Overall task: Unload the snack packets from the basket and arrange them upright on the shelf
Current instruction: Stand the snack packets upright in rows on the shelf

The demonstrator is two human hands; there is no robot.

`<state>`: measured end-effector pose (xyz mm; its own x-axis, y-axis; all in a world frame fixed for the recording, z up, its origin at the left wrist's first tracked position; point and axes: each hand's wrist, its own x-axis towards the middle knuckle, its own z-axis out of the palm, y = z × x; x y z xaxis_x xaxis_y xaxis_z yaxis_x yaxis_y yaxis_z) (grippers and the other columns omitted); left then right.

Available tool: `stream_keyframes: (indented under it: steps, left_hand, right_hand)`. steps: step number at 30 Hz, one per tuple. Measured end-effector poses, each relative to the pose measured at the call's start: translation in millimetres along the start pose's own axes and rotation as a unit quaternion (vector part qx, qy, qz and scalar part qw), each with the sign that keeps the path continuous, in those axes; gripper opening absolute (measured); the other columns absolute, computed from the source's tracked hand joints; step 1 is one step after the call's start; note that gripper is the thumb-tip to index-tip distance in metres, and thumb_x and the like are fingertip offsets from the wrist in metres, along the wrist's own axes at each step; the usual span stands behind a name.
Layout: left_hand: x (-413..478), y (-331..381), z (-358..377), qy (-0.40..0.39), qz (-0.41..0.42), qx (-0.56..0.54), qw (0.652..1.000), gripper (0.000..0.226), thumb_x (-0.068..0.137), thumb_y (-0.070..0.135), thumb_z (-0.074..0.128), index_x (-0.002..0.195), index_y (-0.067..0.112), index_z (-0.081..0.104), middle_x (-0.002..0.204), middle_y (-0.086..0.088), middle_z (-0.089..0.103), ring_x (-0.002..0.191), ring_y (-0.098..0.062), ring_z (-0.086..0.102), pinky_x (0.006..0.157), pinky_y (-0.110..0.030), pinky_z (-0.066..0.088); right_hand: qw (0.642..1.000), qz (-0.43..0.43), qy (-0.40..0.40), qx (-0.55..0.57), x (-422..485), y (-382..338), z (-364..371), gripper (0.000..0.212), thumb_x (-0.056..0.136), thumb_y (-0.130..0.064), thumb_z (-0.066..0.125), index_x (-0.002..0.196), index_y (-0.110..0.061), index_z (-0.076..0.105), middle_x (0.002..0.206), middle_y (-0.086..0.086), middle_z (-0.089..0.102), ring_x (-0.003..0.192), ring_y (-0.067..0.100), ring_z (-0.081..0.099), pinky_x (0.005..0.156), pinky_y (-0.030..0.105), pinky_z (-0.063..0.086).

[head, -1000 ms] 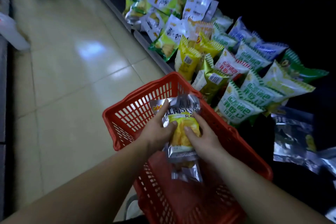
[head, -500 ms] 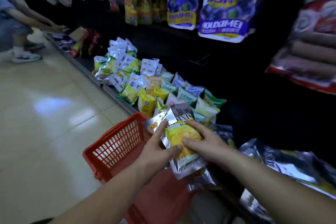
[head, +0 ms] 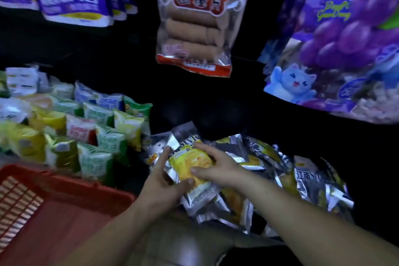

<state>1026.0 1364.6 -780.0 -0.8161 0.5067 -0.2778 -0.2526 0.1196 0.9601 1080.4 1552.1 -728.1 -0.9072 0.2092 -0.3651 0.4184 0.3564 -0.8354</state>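
Clearance: one dark gap back-centre, boxed in.
Upright green packets block left, loose silver packets crowd right, hanging red bag and purple bag overhead, basket rim low-left.

The dark shelf holds colourful packets left, silver packets right.

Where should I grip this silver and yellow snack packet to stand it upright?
Probably by its side edges, left hand from the left, right hand from the right: the packet is a flat, tilted foil pouch, so a two-sided hold can tip it upright.
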Motion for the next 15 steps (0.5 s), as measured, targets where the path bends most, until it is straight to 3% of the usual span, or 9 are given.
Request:
stream_keyframes:
  steps: [2,4,7,9,12,13,15]
  left_hand:
    - [29.0,4.2,39.6,-0.049,-0.012,-0.008,0.999,0.106,0.082,0.010,0.084,0.151,0.056,0.020,0.084,-0.033,0.071,0.068,-0.032,0.066,0.065,-0.037,0.055]
    - [59.2,6.4,80.4,-0.073,-0.020,-0.012,0.997,0.104,0.080,0.017,0.086,0.139,0.073,0.021,0.080,-0.038,0.067,0.067,-0.036,0.061,0.064,-0.044,0.052]
    - [98.6,15.1,138.6,-0.078,0.007,-0.017,0.997,0.097,0.079,0.012,0.085,0.142,0.061,0.029,0.068,-0.019,0.063,0.058,-0.026,0.058,0.057,-0.034,0.049]
    - [110.7,20.2,170.8,-0.083,0.026,-0.031,0.996,0.093,0.082,0.001,0.081,0.138,0.055,0.029,0.063,-0.010,0.057,0.049,-0.019,0.053,0.050,-0.024,0.047]
    - [119.9,4.7,191.9,-0.085,0.019,-0.022,0.996,0.101,0.081,-0.002,0.081,0.152,0.049,0.030,0.089,-0.008,0.060,0.064,-0.010,0.059,0.065,-0.022,0.054]
    - [119.9,-4.3,192.7,-0.087,-0.002,-0.007,0.996,0.105,0.080,0.004,0.084,0.155,0.050,0.025,0.103,-0.007,0.062,0.069,-0.007,0.064,0.069,-0.021,0.055]
    - [116.4,-17.2,189.6,-0.084,-0.047,0.008,0.995,0.113,0.077,0.015,0.088,0.158,0.049,0.016,0.134,-0.002,0.056,0.084,-0.002,0.069,0.074,-0.021,0.057]
  right_hand:
    - [0.999,0.007,0.036,-0.011,9.7,19.3,-40.3,0.070,0.083,-0.034,0.084,0.141,-0.053,0.051,0.148,-0.019,0.047,0.130,0.005,0.050,0.107,0.027,0.046]
    - [0.996,0.003,0.085,-0.021,18.2,39.5,-78.1,0.072,0.077,-0.036,0.086,0.138,-0.054,0.053,0.150,-0.016,0.049,0.133,0.006,0.052,0.112,0.032,0.045]
    - [0.988,-0.021,0.152,-0.034,19.9,62.1,-128.7,0.077,0.070,-0.042,0.082,0.139,-0.056,0.051,0.149,-0.013,0.053,0.132,0.005,0.054,0.114,0.035,0.044]
    - [0.971,-0.010,0.212,-0.111,17.6,78.3,-151.1,0.080,0.076,-0.051,0.076,0.145,-0.060,0.038,0.156,-0.004,0.045,0.139,0.012,0.048,0.118,0.039,0.038]
    - [0.889,0.118,0.286,-0.337,12.5,104.2,-159.6,0.080,0.083,-0.065,0.062,0.152,-0.061,0.020,0.169,0.012,0.007,0.154,0.034,0.012,0.122,0.054,0.020]
    - [0.879,0.146,0.276,-0.361,10.1,112.9,-155.6,0.077,0.086,-0.065,0.060,0.152,-0.059,0.021,0.170,0.011,0.002,0.155,0.035,0.007,0.121,0.055,0.021]
    - [0.901,0.163,0.207,-0.344,10.6,135.1,-145.8,0.071,0.088,-0.066,0.057,0.152,-0.057,0.027,0.169,0.007,0.006,0.153,0.035,0.015,0.118,0.051,0.031]
